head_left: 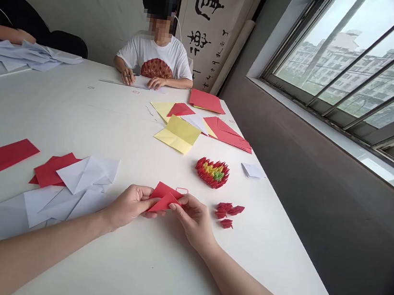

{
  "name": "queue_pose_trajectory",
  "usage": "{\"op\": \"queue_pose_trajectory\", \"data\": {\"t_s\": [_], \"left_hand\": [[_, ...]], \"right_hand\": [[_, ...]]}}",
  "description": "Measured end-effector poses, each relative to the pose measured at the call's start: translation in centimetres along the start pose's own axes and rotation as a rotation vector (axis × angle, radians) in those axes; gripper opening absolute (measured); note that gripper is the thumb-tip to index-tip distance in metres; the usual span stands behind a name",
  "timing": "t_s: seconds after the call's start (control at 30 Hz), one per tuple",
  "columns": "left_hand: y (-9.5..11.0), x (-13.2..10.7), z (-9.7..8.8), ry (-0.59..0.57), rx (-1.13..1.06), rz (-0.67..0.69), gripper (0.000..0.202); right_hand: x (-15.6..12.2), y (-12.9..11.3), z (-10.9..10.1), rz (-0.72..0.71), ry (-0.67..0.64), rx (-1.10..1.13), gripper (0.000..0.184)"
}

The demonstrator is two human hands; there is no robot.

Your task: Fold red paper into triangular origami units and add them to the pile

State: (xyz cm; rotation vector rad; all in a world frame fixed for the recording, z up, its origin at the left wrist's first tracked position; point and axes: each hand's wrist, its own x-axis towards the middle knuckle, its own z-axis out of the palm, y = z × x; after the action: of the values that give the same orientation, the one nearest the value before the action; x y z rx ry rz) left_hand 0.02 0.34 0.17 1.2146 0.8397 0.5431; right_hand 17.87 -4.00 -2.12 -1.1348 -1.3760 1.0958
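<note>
Red paper (164,197), partly folded, sits between both hands in the head view, over the near part of the white table (122,273); whether it touches the surface I cannot tell. The left hand (136,201) grips its left end, thumb on top and fingers beneath, and the right hand (195,219) pinches the right end, so both are closed on the one piece. A slanting flap crosses its front. To fold it well, I would make the left grip the anchor, firm enough to stop layers sliding but not denting them, and have the right match edges before pressing. A thumbnail run along the crease against bare tabletop should give a sharper line than pinching alone. The small red folded pieces (224,210) lie just beside the right hand, so that wrist had best swing clear of them.
</note>
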Motion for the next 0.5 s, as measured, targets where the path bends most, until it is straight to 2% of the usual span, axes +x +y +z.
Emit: {"op": "queue_pose_trajectory", "data": {"t_s": [0.13, 0.27, 0.43, 0.5], "left_hand": [[0.38, -0.03, -0.26, -0.094, 0.043, -0.044, 0.026], [0.34, 0.02, -0.56, -0.147, 0.082, -0.134, 0.028], [0.56, -0.15, -0.51, -0.169, 0.049, -0.123, 0.042], [0.71, -0.28, -0.44, -0.178, 0.076, -0.126, 0.042]], "right_hand": [[-0.05, -0.24, 0.02, -0.062, -0.037, 0.013, 0.020], [-0.15, -0.20, 0.05, -0.009, -0.049, 0.061, 0.020], [-0.09, 0.29, 0.09, 0.052, 0.013, 0.085, 0.023], [-0.12, 0.33, 0.11, 0.066, 0.024, 0.087, 0.025]]}}
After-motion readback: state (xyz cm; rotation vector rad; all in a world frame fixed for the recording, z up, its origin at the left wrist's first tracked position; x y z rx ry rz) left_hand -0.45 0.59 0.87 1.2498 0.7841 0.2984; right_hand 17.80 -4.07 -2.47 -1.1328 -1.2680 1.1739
